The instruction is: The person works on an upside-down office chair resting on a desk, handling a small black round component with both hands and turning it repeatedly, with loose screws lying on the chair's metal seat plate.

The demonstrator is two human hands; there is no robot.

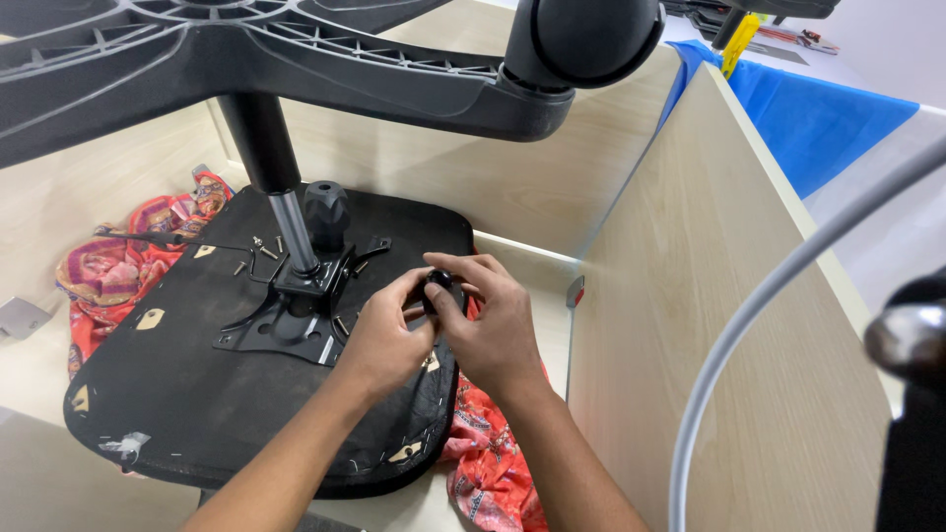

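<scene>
1. I am seeing my right hand (496, 330) wrapping its fingers narrowly around a small black knob (439, 286), with the thumb and forefinger pinching it from the near side.
2. My left hand (387, 338) is meeting it from the other side, its fingertips closing on the same small black knob, so both hands are gripping it together.
3. The knob is hovering just above the right edge of the upturned black seat underside (177, 394), close to the middle of the view.
4. Just to the left of my hands, the black metal mounting plate (286, 325) is lying flat on the seat underside, and the grey gas cylinder (293, 232) is rising out of it.
5. A larger black tension knob (325, 214) is standing beside the cylinder, just behind the plate.
6. A few loose screws (266, 251) are lying on the seat fabric near the plate's far-left corner.
7. The cylinder is running up into the black star base (325, 69), which is spreading across the top of the view, with one caster (586, 34) hanging at the end of an arm.
8. A red patterned cloth (113, 266) is showing beneath the seat on the left and again below my right wrist.
9. Pale wooden panels (709, 296) are surrounding the workspace, and a blue sheet (818, 118) is lying beyond the right-hand panel.
10. A white curved tube (749, 315) is crossing the right foreground.
</scene>
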